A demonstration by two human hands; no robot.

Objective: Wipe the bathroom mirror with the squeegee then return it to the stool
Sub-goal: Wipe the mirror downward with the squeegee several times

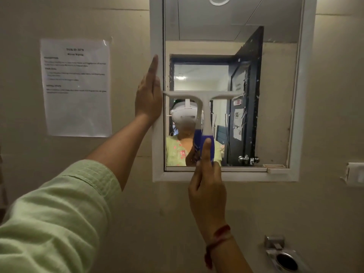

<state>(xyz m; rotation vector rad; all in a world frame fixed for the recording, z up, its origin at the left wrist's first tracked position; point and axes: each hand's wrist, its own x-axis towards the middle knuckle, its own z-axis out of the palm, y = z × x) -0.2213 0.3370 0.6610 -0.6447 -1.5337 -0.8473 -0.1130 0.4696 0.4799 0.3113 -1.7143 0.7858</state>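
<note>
The bathroom mirror hangs on the wall in a white frame. A squeegee with a white T-shaped head and a blue handle lies against the glass, its blade level across the mirror's left-middle. My right hand grips the blue handle from below, thumb stretched up along it. My left hand rests flat with straight fingers on the frame's left edge, holding nothing. The stool is out of view.
A printed task sheet is taped to the beige wall left of the mirror. A chrome holder is fixed to the wall at lower right. A white switch plate sits at the right edge.
</note>
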